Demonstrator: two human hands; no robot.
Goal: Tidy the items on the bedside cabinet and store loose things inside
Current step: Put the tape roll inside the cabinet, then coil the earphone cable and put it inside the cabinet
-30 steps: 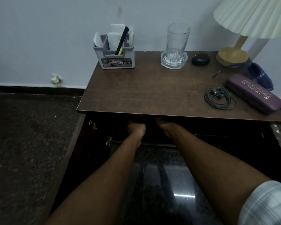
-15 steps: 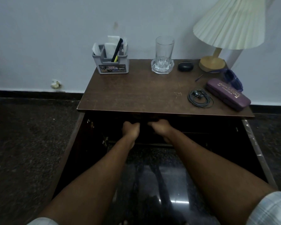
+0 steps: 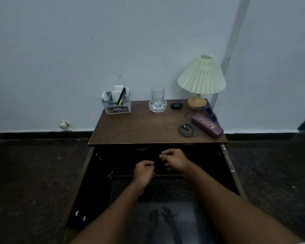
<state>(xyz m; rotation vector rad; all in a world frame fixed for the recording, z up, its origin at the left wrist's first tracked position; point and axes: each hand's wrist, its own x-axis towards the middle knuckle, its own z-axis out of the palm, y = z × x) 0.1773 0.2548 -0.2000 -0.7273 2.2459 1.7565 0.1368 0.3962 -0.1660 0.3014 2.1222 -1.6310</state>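
The brown bedside cabinet (image 3: 139,129) stands against the wall with both doors swung open. On its top are a grey organiser (image 3: 116,107) with papers and a pen, a glass (image 3: 157,99) on a clear coaster, a black earbud case (image 3: 176,105), coiled black earphones (image 3: 187,130), a purple glasses case (image 3: 207,125) and blue sunglasses (image 3: 210,112). My left hand (image 3: 143,170) is a loose fist in front of the dark interior. My right hand (image 3: 174,160), fingers curled, is just beside it. Neither hand holds anything.
A lamp (image 3: 201,80) with a pleated shade stands at the back right corner. The left door (image 3: 88,191) and the right door (image 3: 231,173) jut out over the dark floor. A small white object (image 3: 64,124) lies by the wall.
Both hands have come back out from under the cabinet top and now hang in front of the opening. The camera has pulled back and up, so more wall shows.
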